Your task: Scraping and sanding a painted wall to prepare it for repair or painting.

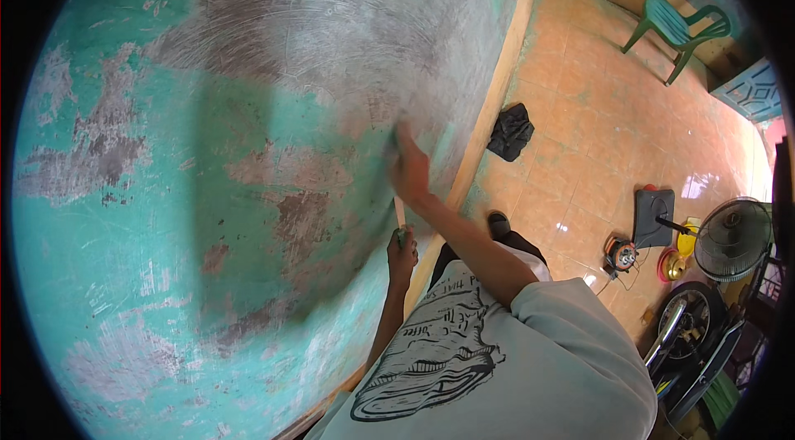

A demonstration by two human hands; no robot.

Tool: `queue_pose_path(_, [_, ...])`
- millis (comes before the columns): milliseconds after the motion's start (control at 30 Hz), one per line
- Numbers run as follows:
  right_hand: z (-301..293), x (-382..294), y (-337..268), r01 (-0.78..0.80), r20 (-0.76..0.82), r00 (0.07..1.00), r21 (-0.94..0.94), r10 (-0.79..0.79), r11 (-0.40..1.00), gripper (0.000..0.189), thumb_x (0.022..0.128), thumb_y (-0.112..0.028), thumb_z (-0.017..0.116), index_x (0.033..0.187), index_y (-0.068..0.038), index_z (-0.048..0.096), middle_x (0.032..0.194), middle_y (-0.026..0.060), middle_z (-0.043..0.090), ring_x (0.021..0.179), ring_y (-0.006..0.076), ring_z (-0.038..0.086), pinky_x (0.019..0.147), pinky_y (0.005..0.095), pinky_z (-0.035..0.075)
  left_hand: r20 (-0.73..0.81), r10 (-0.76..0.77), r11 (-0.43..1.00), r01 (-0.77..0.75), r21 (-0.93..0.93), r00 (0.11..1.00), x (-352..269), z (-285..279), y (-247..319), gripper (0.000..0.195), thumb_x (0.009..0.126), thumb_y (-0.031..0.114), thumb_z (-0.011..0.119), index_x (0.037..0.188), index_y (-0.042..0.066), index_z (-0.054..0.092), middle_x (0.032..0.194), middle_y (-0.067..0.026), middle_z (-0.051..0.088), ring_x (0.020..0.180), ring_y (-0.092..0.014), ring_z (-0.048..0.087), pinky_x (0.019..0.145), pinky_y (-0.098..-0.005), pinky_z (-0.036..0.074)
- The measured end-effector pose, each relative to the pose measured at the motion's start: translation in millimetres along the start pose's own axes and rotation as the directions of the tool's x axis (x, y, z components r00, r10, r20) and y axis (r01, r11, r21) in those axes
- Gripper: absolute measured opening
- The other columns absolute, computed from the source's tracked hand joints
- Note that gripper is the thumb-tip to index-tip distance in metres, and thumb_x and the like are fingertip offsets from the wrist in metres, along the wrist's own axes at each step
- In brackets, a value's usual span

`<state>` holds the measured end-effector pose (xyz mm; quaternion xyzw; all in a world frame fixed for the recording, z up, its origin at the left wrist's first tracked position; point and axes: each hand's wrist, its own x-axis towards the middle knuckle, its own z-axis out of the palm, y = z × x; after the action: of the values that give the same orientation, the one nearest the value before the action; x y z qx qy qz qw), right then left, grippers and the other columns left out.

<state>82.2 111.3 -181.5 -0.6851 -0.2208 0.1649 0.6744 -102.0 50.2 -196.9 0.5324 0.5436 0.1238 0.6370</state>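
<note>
Before me is a wall (292, 111) with turquoise paint, worn through to grey plaster in its upper part and in patches. My right hand (411, 170) is at the wall surface, blurred by motion, with its fingers towards the bare plaster. Whether it holds something is hidden by the blur; a dark shape shows beside its fingers. Closer to my body, my left hand (402, 257) grips a thin pale stick or tool handle (399, 213) close to the wall. The upper end of this piece meets the underside of my right hand.
A black crumpled bag or cloth (512, 132) lies on the tiled floor (559, 173) by the skirting. To the right are a green plastic chair (674, 27), a standing fan (733, 238), a small motor-like device (620, 254) with a cord, and a motorcycle wheel (689, 319).
</note>
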Motion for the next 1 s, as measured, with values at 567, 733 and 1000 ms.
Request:
queue_pose_path(567, [14, 9, 9, 0.115, -0.292, 0.950, -0.005, -0.112, 0.993, 0.057, 0.082, 0.002, 0.052, 0.140, 0.001, 0.055, 0.101, 0.0298, 0.069, 0.094, 0.0442, 0.069, 0.081, 0.0466, 0.055, -0.004, -0.088, 0.996, 0.088, 0.020, 0.996, -5, -4, -13, 0.022, 0.105, 0.032, 0.058, 0.112, 0.010, 0.060, 0.069, 0.0073, 0.040, 0.052, -0.001, 0.034, 0.046, -0.0214, 0.028])
queue_pose_path(733, [-23, 79, 77, -0.420, -0.107, 0.905, -0.084, 0.411, 0.904, 0.033, 0.079, -0.003, 0.056, 0.111, 0.003, 0.060, 0.097, 0.0301, 0.068, 0.095, 0.0487, 0.066, 0.082, 0.0522, 0.054, -0.024, -0.082, 0.997, 0.082, 0.013, 0.996, -8, 0, -10, 0.025, 0.105, 0.033, 0.058, 0.112, 0.010, 0.060, 0.068, 0.0072, 0.040, 0.051, -0.001, 0.033, 0.045, -0.0212, 0.027])
queue_pose_path(1000, [-4, 30, 67, -0.264, -0.043, 0.964, -0.113, 0.261, 0.958, 0.049, 0.080, -0.002, 0.052, 0.128, 0.004, 0.058, 0.100, 0.0327, 0.067, 0.095, 0.0494, 0.065, 0.083, 0.0526, 0.053, -0.035, -0.152, 0.980, 0.155, 0.121, 0.988, -5, -10, -21, 0.033, 0.106, 0.035, 0.056, 0.123, 0.007, 0.060, 0.069, 0.0065, 0.041, 0.051, -0.001, 0.034, 0.045, -0.0203, 0.028])
